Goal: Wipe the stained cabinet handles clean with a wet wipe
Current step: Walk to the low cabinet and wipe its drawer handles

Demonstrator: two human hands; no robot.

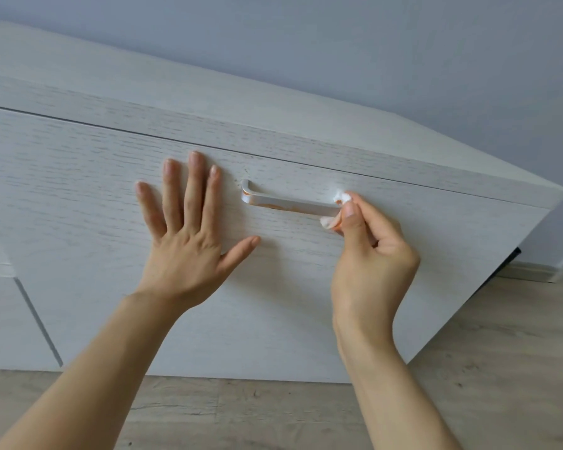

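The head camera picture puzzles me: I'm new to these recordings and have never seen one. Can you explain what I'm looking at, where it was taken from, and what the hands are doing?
There is no machine here. A person wears a wide-angle camera on the head, so you look down along their own two bare arms. That is why the cabinet looks tilted.

The left hand lies flat, fingers spread, on the pale wood-grain cabinet front, just left of the handle. It holds nothing.

The right hand pinches a small crumpled wet wipe against the right end of the metal handle. The wipe shows orange smears, and orange stains remain along the handle's lower edge and at its left end, so the cleaning is not finished.

Below the cabinet is a wooden floor; behind it, a plain wall.
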